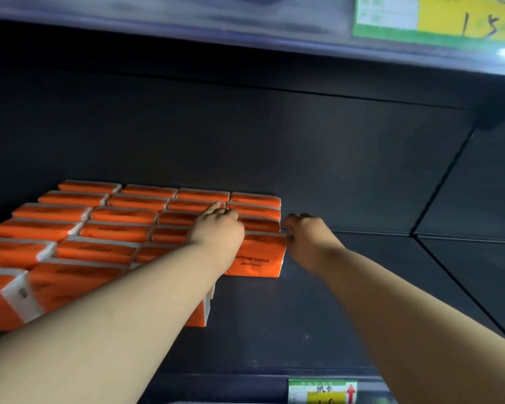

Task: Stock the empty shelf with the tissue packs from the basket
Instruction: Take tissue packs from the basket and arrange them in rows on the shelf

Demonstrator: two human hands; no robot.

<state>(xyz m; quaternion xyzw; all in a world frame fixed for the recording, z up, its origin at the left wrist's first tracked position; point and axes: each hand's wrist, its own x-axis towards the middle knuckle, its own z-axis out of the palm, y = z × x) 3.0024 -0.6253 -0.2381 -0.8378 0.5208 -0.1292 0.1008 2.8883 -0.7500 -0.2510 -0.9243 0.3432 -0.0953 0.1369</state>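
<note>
Orange tissue packs (pixel 123 214) stand in rows on the left part of the dark shelf (pixel 362 272). The right hand (pixel 303 233) grips the right end of the COTTON TISSUE pack (pixel 257 258) at the rows' right edge. The left hand (pixel 217 225) lies on the packs behind it with fingers bent; whether it grips anything cannot be told.

Orange tissue packs (pixel 123 214) (white-ended) sit in rows on the shelf (pixel 274 316).

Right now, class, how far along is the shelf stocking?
Done: rows of orange tissue packs fill the left of the shelf. In hand: the right hand grips the front pack at its right end; the left hand lies over the rows. Left: the shelf's right side is bare; the basket is out of view.
</note>
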